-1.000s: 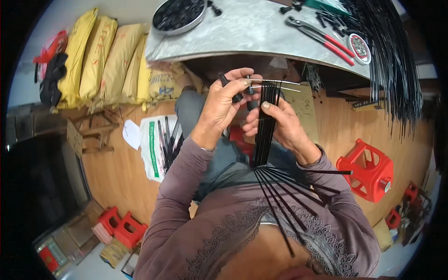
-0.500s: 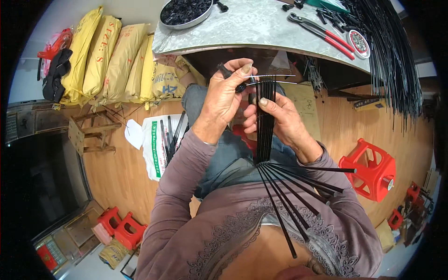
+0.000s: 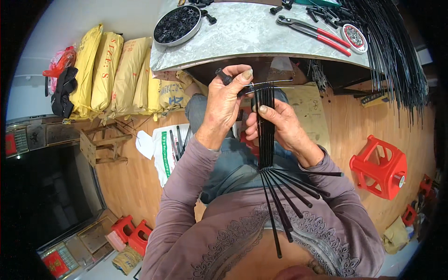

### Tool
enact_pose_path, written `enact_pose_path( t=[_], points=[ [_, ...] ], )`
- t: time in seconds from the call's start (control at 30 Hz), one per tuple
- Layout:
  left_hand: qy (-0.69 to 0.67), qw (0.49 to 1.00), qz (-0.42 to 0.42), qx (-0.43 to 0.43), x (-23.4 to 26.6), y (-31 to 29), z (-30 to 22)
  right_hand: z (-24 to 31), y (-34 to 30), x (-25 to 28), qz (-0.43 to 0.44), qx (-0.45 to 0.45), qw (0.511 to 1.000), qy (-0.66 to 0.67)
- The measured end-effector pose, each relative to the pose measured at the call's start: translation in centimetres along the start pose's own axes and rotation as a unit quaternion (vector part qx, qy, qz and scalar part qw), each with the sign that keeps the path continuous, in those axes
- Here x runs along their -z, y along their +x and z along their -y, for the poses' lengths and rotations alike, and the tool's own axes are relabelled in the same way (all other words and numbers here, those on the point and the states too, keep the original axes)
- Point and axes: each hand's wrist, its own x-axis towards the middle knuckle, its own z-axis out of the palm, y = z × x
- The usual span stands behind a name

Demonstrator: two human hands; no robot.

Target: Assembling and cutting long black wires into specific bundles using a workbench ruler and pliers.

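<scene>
My left hand (image 3: 219,105) is closed, with thumb and fingers pinching a black plastic fitting (image 3: 225,77). Two thin wires (image 3: 283,81) stretch rightward from it, crossing the top ends of a bundle of black umbrella ribs (image 3: 266,147). Those ribs hang down side by side over my lap, and my right hand (image 3: 285,125) is closed on them just under the wires, thumb in front. Below, thicker black rods (image 3: 285,198) fan out from the bundle's lower end across my chest and right forearm. Whether each rib sits on a wire is too small to tell.
Ahead stands a marble-patterned table (image 3: 233,35) with a bowl of black parts (image 3: 177,25), red-handled pincers (image 3: 317,35) and a small dish (image 3: 354,37). Long black rods (image 3: 396,60) overhang its right end. Yellow sacks (image 3: 105,70), a wooden stool (image 3: 105,142) and a red stool (image 3: 380,168) surround me.
The whole view has shifted slightly. Both hands keep their holds. The wires slope a little differently, and the fanned rods have swung slightly down and to the left.
</scene>
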Motion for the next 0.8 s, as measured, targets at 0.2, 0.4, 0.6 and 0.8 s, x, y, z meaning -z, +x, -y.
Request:
enact_pose_path(
  t=[0.2,0.4,0.6,0.8],
  points=[
    [0.01,1.0,-0.005,-0.004,-0.3,-0.1,-0.1,0.3,-0.1,-0.2,0.0,0.004,1.0,-0.002],
    [0.018,1.0,-0.012,-0.004,-0.7,-0.2,-0.4,0.0,0.0,-0.1,-0.002,0.002,1.0,0.005],
    [0.021,1.0,0.012,0.002,-0.3,-0.1,-0.8,-0.1,-0.1,-0.3,-0.02,-0.006,1.0,-0.009],
    [0.043,0.999,0.011,-0.009,-0.2,0.0,-1.2,-0.2,-0.1,-1.2,-0.053,0.035,0.995,-0.075]
  ],
)
